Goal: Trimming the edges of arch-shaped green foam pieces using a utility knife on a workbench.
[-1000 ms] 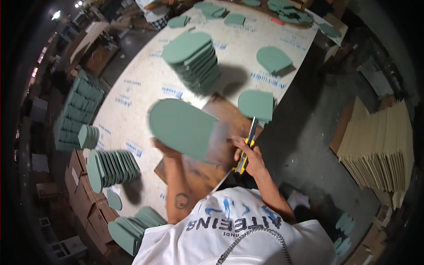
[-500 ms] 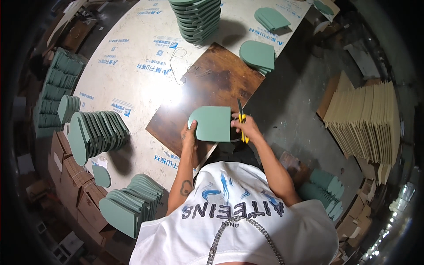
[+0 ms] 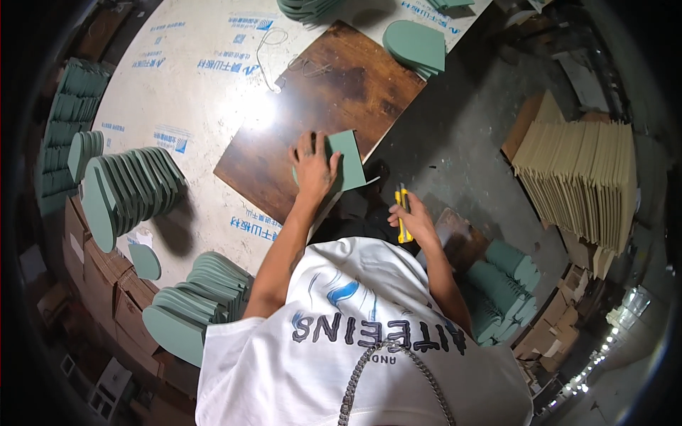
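My left hand [image 3: 314,165] lies flat, fingers spread, on top of a green panel [image 3: 350,162] with one rounded end. It covers most of that rounded end. The panel rests on a dark brown wooden board [image 3: 341,89] at the near edge of the table, with its square end reaching past the board. A thin pale strip [image 3: 373,180] sticks out at the panel's near right corner. Off to the right, apart from the panel, my right hand [image 3: 414,219] is closed around a yellow utility knife [image 3: 403,213], which points away from me.
The white printed table [image 3: 163,92] carries rows of green panels [image 3: 135,195] at left, more panels [image 3: 195,305] nearer me, and a stack [image 3: 415,46] beyond the board. A thin looped cord [image 3: 268,60] lies there. At right stand beige sheets [image 3: 575,181] and green bundles [image 3: 501,291].
The panel has gone from being held up to lying on the board, turned slightly. My left hand has shifted from its edge onto its top. My right hand, with the knife, has drawn back.
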